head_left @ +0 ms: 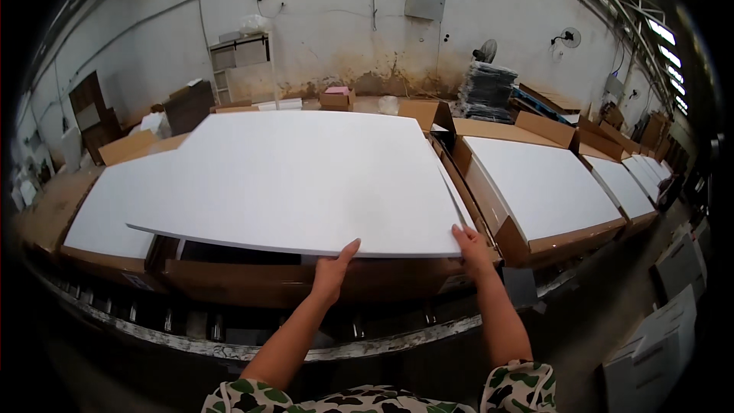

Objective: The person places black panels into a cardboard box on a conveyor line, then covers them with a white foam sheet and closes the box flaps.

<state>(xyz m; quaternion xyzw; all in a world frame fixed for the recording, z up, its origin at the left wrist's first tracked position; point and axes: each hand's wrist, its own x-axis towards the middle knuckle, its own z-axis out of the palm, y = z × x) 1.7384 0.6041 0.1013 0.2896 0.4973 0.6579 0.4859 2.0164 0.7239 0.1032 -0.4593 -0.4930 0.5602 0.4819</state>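
A large white panel (306,176) lies slightly askew over an open cardboard box (260,279) in front of me. Its left end reaches over the neighbouring box. My left hand (333,271) grips the panel's near edge around its middle, thumb on top and fingers out of sight below. At the near right corner, my right hand (471,248) holds the same panel, thumb on top. A dark gap shows between the panel's near edge and the box wall. Along the right side, a thin white edge shows beneath the panel.
The boxes stand on a roller conveyor (218,329). To the right, another open box (566,241) holds a white panel (539,183), with several more beyond. Boards (650,359) lean at the lower right. A wrapped dark stack (487,92) stands by the far wall.
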